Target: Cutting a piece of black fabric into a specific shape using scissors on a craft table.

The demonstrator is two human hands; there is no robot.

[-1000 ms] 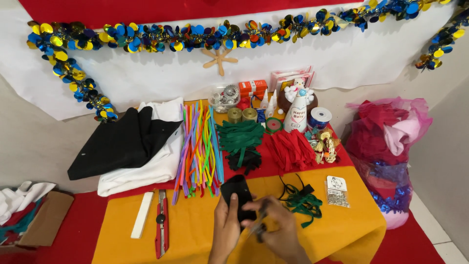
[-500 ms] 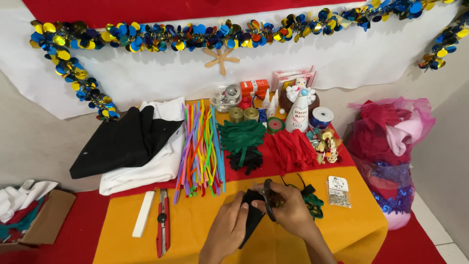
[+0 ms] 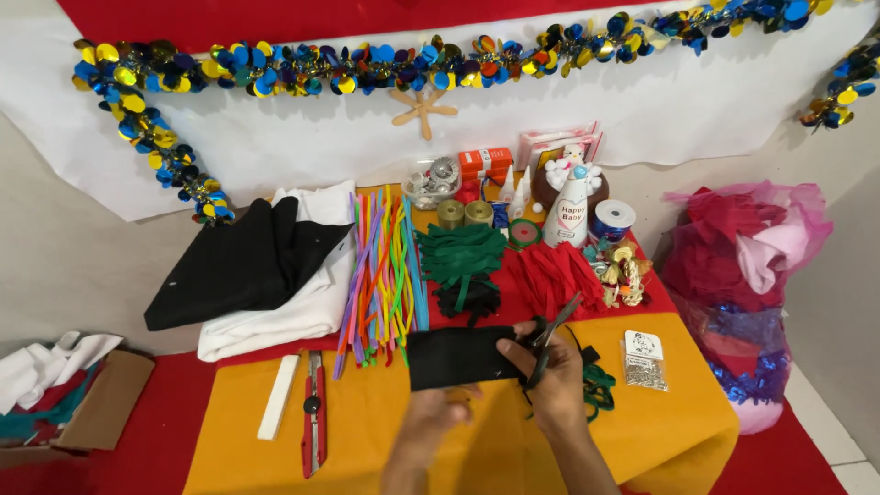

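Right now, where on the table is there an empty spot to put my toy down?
Bare yellow tabletop lies at the front left, beside the red cutter, and at the front right, below the small packet. The back half is crowded: pipe cleaners, green strips, red strips. The middle holds both hands with black felt.
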